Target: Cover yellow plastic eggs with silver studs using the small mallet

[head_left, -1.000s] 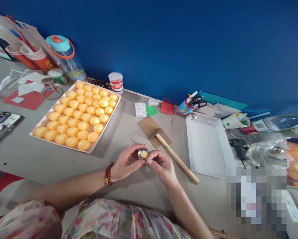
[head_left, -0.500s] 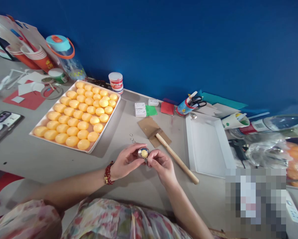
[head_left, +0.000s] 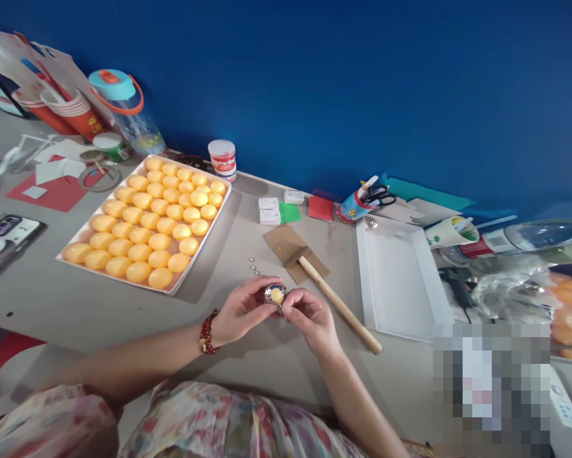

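Observation:
My left hand (head_left: 240,313), a red beaded bracelet at its wrist, grips a small round silvery ball (head_left: 275,294) with a pale yellow patch on its face. At the ball's lower right edge, my right hand (head_left: 312,317) pinches thumb against fingers. A tiny shiny bit shows at those fingertips, too small to name. Just beyond my left hand, several tiny silver pieces (head_left: 253,268) lie on the grey table (head_left: 228,235). A wooden-handled tool (head_left: 340,304) rests right of my hands, its head end on brown cardboard (head_left: 282,242).
On the left, a shallow white tray (head_left: 197,257) holds rows of orange balls (head_left: 159,240). A white box lid (head_left: 403,286) lies right, with a small silvery object (head_left: 371,222) at its far corner. Small white boxes (head_left: 269,216), a tub (head_left: 223,159) and a pen cup (head_left: 352,208) stand near the blue wall.
The silvery ball has turned very slightly in my left hand, and my right fingertips have shifted a little at its lower edge. Everything else stays put.

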{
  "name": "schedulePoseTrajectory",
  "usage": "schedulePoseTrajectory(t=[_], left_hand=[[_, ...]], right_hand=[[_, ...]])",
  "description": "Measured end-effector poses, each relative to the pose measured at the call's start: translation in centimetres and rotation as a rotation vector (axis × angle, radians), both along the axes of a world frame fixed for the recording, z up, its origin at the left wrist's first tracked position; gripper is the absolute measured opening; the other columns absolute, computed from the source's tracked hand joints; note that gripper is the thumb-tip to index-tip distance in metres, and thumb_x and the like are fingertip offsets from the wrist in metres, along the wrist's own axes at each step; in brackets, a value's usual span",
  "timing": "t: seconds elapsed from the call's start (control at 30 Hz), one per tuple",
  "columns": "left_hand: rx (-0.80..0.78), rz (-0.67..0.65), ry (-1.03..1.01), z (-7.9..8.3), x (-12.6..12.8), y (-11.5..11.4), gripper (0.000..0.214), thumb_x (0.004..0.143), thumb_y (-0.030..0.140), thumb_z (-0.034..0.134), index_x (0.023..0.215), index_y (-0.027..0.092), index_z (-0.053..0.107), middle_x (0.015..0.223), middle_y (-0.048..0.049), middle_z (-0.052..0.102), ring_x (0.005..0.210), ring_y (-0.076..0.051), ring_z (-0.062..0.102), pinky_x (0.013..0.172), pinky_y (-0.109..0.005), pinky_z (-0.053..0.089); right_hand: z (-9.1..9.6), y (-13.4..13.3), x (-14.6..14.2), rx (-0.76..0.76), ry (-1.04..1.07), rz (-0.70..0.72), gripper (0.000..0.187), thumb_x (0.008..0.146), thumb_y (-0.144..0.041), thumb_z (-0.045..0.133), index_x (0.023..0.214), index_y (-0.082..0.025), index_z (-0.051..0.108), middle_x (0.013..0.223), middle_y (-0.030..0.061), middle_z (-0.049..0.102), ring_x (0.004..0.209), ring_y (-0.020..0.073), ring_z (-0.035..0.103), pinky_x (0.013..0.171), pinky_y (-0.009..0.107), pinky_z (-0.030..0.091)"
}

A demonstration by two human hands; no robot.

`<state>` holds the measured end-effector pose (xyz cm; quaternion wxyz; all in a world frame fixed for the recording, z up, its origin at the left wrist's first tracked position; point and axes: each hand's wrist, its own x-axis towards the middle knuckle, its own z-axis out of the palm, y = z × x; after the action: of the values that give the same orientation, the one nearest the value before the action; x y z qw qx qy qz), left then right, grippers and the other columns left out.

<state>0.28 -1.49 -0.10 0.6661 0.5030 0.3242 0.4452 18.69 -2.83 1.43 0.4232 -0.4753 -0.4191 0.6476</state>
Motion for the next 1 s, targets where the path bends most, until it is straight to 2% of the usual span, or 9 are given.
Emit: schedulePoseTrajectory(t=[0.23,0.53,0.77,1.0], left_hand=[[-0.031,-0.028,-0.059,-0.06,0.0,-0.07,0.042,0.089,0.027,0.066,0.13,0.021,0.059,0.123,-0.014,0.063,0.105,-0.026,0.064,0.084,-0.037,0.059],[0.015,-0.011,0.027,-0.31,-0.25,-0.01,0.043,0.088,0.028,0.066,0.13,0.02,0.06,0.122,-0.014,0.064,0.105,-0.026,0.064,0.087,-0.036,0.057],[-0.003,-0.005,0.006,-0.19,-0.16,-0.04,0.042,0.088,0.028,0.067,0.129,0.021,0.061,0.121,-0.0133,0.064,0.105,-0.026,0.063,0.084,-0.036,0.06],[-0.04,-0.017,-0.038,-0.1,-0.01,0.08,0.04,0.088,0.027,0.067,0.127,0.021,0.061,0.116,-0.0118,0.064,0.095,-0.022,0.066,0.08,-0.036,0.06]], right_hand=[[0.01,-0.07,-0.06,0.009,0.018,-0.012,0.023,0.077,-0.04,0.079,0.076,-0.021,0.066,0.065,-0.0013,0.06,0.059,0.0119,0.052,0.057,0.024,0.043],[-0.1,-0.08,-0.01,0.017,-0.026,-0.003,0.026,0.077,-0.044,0.077,0.077,-0.02,0.065,0.065,-0.0008,0.059,0.058,0.0127,0.051,0.056,0.025,0.044],[-0.08,-0.13,-0.06,0.011,-0.003,-0.008,0.026,0.078,-0.043,0.077,0.077,-0.021,0.065,0.065,-0.0012,0.06,0.058,0.0126,0.053,0.058,0.025,0.045],[-0.39,-0.2,-0.16,-0.018,0.06,-0.017,0.024,0.079,-0.041,0.077,0.078,-0.021,0.065,0.065,-0.0014,0.06,0.06,0.0134,0.055,0.061,0.027,0.047]])
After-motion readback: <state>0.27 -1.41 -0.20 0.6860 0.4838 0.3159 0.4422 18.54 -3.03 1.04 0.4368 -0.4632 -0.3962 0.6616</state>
